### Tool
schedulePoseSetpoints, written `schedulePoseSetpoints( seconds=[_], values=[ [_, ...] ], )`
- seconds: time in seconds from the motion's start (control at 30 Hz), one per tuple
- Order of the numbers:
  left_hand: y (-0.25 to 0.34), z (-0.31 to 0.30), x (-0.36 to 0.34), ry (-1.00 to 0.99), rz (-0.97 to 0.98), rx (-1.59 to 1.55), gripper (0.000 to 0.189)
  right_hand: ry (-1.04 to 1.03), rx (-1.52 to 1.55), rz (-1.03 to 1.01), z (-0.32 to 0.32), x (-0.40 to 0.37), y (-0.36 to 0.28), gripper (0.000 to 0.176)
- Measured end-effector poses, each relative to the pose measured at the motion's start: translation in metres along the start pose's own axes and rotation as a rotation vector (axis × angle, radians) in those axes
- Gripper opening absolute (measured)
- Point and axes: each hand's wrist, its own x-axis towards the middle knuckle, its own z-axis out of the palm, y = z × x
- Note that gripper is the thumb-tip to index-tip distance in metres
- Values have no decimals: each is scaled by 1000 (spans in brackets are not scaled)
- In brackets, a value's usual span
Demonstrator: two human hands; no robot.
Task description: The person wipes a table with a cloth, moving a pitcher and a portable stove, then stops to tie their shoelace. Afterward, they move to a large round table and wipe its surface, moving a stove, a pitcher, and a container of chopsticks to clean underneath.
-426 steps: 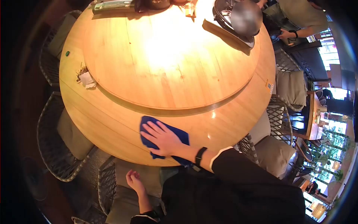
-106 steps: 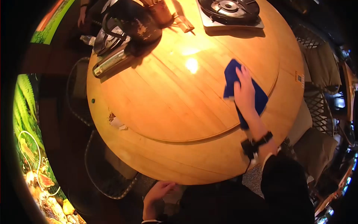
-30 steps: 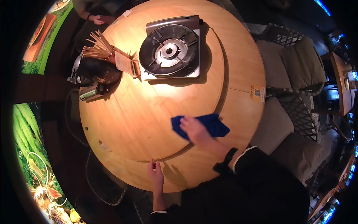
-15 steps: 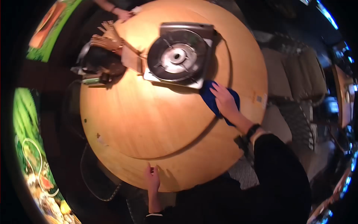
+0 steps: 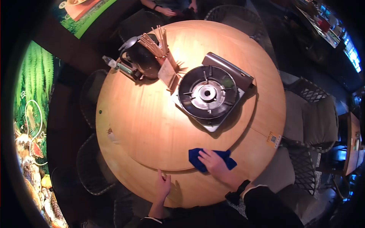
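Observation:
My right hand (image 5: 214, 163) presses a dark blue cloth (image 5: 196, 157) onto the round wooden table (image 5: 148, 129), near the lower right edge of the raised inner disc. Cloth shows on both sides of the hand. My left hand (image 5: 164, 184) is over the table's near edge, its fingers apart and nothing seen in it. Beyond the cloth, a portable gas stove (image 5: 207, 93) with a round black burner ring sits on the disc.
Left of the stove are a holder with chopsticks (image 5: 163, 49), a black kettle (image 5: 141, 59), a small tray with a bottle (image 5: 110, 61) and a wooden block (image 5: 167, 75). Chairs (image 5: 296, 108) surround the table. Another person's hand (image 5: 166, 10) shows at the far side.
My right hand and the blue cloth have moved from beside the stove toward the table's near side. The view has turned, and the other person's hand is off the table.

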Motion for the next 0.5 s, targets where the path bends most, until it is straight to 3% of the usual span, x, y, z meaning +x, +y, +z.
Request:
schedulePoseSetpoints(
  seconds=[0.13,0.23,0.3,0.37,0.5],
  values=[
    [20,-4,-5,-27,-51,-70,81,108,-196,3,-62,-14,95,28],
    [15,4,-5,-26,-86,-94,84,209,-212,278,-103,-8,172,34],
    [15,5,-7,-23,-100,-84,84,267,-219,448,-102,3,171,37],
    [21,-1,-9,-18,-165,-122,82,272,-308,344,-75,-5,153,33],
    [12,-3,-10,-21,-167,-123,81,155,-24,132,-5,-17,64,30]
  ],
)
